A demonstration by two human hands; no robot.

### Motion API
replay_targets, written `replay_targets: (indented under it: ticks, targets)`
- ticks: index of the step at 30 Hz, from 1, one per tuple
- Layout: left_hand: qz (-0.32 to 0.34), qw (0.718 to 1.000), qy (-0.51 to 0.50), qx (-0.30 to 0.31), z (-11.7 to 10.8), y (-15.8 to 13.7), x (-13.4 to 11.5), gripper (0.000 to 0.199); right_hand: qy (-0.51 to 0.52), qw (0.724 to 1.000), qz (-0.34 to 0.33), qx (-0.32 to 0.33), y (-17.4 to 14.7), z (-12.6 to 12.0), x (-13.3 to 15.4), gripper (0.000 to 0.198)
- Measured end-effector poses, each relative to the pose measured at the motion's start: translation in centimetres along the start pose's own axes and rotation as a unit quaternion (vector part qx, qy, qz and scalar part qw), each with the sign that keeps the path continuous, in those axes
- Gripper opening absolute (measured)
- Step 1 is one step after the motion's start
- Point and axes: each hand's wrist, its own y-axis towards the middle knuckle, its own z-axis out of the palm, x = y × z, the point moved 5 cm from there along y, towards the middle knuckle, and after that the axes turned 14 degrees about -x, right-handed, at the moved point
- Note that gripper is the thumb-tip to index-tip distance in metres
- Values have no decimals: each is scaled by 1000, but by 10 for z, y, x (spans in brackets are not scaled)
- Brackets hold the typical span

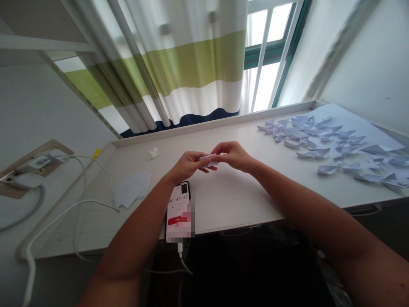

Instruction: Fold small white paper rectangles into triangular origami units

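Observation:
A small folded piece of white paper (213, 162) is pinched between both hands, just above the middle of the white desk (230, 196). My left hand (191, 164) grips its left side, thumb on top and fingers beneath. My right hand (234, 156) holds the right side between thumb and fingers. Much of the paper is covered by the fingers, so its exact fold cannot be made out. Many folded paper boats (313, 152) are spread over the right part of the desk. Flat white sheets (132, 187) lie in a loose stack at the left.
A phone (179, 213) showing a timer lies at the front edge, with a charging cable (180, 249) plugged in. Crumpled paper (153, 153) sits behind my left hand. White cables (73, 202) run from a wall socket (28, 168). A large white sheet (361, 123) lies far right.

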Motion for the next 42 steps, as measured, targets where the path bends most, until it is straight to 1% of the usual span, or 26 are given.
replay_targets:
  ticks: [7, 12, 15, 18, 22, 29, 32, 34, 36, 39, 42]
  targets:
    - [-14, 1000, -16, -13, -1, 2, 3, 56, 26, 1000, 3, 6, 1, 1, -2, 38]
    - [3, 999, -40, -30, -3, 3, 2, 54, 38, 999, -17, -5, 3, -2, -3, 41]
    - [5, 999, -42, -29, -3, 3, 2, 52, 29, 999, -32, -13, 3, -2, -2, 40]
    - [4, 999, -34, -30, -2, 3, 2, 55, 33, 999, -36, -15, 3, -1, -2, 41]
    - [2, 999, -23, -25, -1, 2, 1, 58, 34, 999, -34, -13, 2, -1, -1, 42]
    - [6, 1000, -15, -3, 0, 1, -1, 52, 40, 999, -27, -20, 1, 0, 0, 38]
    - [7, 1000, -8, -8, 1, 1, -1, 51, 44, 999, -13, -21, 1, 1, -2, 38]
    - [11, 1000, -4, -18, 1, 2, 0, 52, 35, 999, -22, -24, 2, 0, -1, 36]
    - [13, 1000, -1, -25, 2, 2, 0, 53, 24, 998, -45, -31, 1, -1, 2, 33]
    - [12, 1000, -2, -26, 3, 3, 2, 52, 30, 996, -70, -36, 1, -1, 5, 30]
    - [25, 999, -4, -28, 3, 4, 2, 50, 45, 997, -58, -32, 1, 0, 3, 34]
